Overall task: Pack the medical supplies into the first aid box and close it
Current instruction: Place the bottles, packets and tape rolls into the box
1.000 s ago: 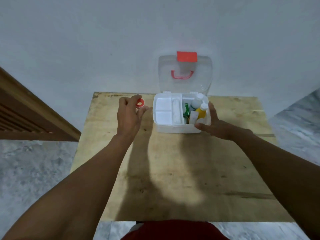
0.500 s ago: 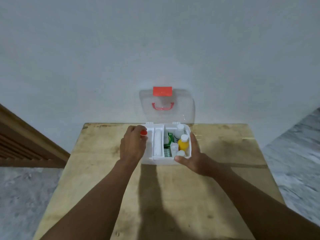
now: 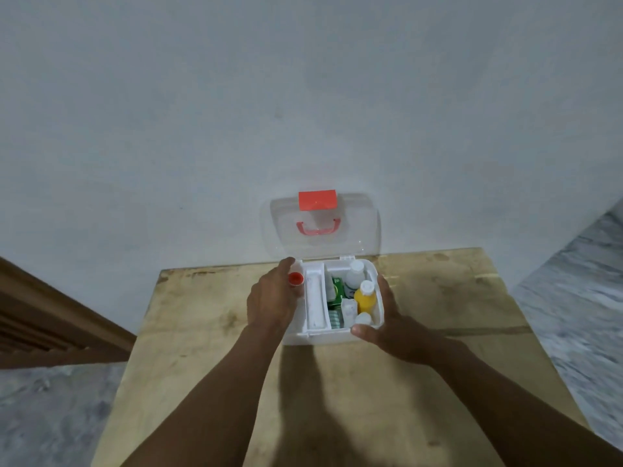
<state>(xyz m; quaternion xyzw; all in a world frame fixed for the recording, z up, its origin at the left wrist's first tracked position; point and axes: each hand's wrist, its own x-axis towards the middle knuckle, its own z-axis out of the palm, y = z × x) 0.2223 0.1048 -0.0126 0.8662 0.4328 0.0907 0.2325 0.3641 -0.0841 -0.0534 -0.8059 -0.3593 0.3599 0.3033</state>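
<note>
A white first aid box (image 3: pixel 315 337) stands open at the far middle of the wooden table (image 3: pixel 202 348). Its clear lid (image 3: pixel 357 230), with a red latch (image 3: pixel 317 199) and red handle (image 3: pixel 317 228), leans against the wall. Inside the right compartment I see a yellow bottle (image 3: pixel 365 298), a white bottle (image 3: pixel 355 272), a green packet (image 3: pixel 337 289) and small white containers. My left hand (image 3: pixel 271 298) is over the box's left side, pinching a small round red-capped item (image 3: pixel 295 278). My right hand (image 3: pixel 387 326) clasps the box's front right corner.
A grey wall rises right behind the table. A brown wooden rail (image 3: pixel 50 328) runs at the left. Marble floor (image 3: pixel 573 308) shows on both sides of the table.
My left hand carried the red-capped item from the table left of the box to over its left compartment. My head tilted up, so the box now sits lower in view.
</note>
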